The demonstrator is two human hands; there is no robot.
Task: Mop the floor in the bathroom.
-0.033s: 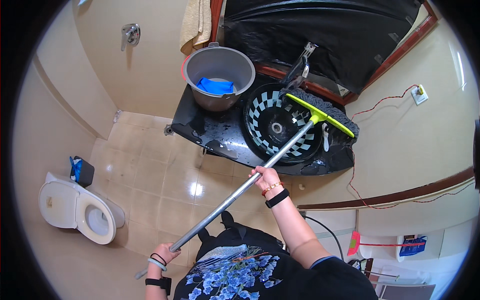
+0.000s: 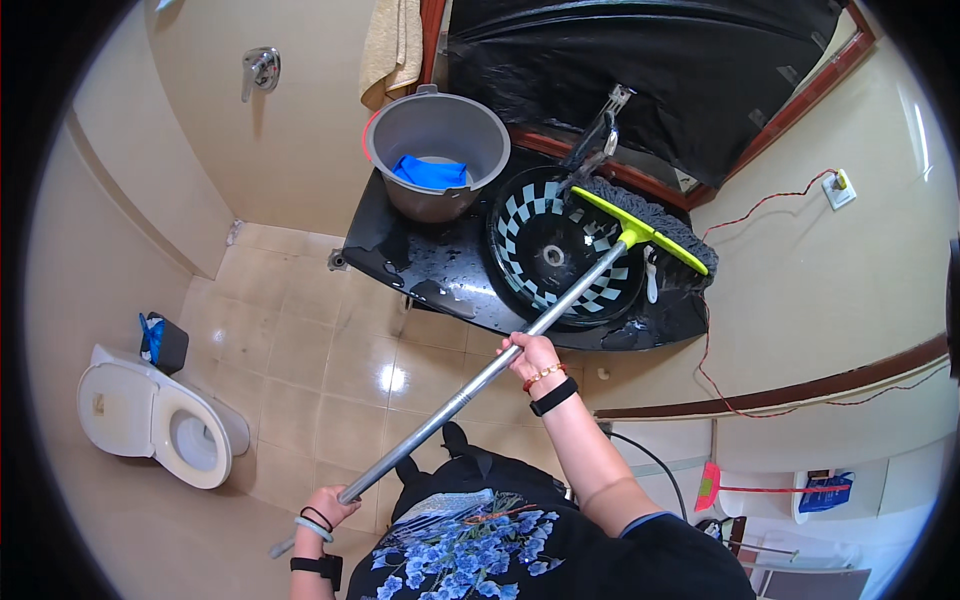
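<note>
A flat mop (image 2: 466, 393) with a long metal pole slants from the lower left up to the sink. My left hand (image 2: 334, 507) is closed round the pole near its lower end, and my right hand (image 2: 531, 357) grips it about midway, by the counter's front edge. The mop's green plate and grey shaggy head (image 2: 654, 222) lie over the right side of the round black basin (image 2: 520, 262), below the faucet (image 2: 600, 130). Part of the basin's checked wall is hidden under the mop. A small white-handled brush (image 2: 652, 280) rests at the basin's right rim.
A grey bucket (image 2: 440, 198) with a blue cloth (image 2: 430, 173) inside stands on the wet black counter (image 2: 420, 268), left of the basin. A toilet (image 2: 160, 418) and a small bin (image 2: 172, 345) are at the left. Red cord (image 2: 765, 207) runs down the right wall from a socket.
</note>
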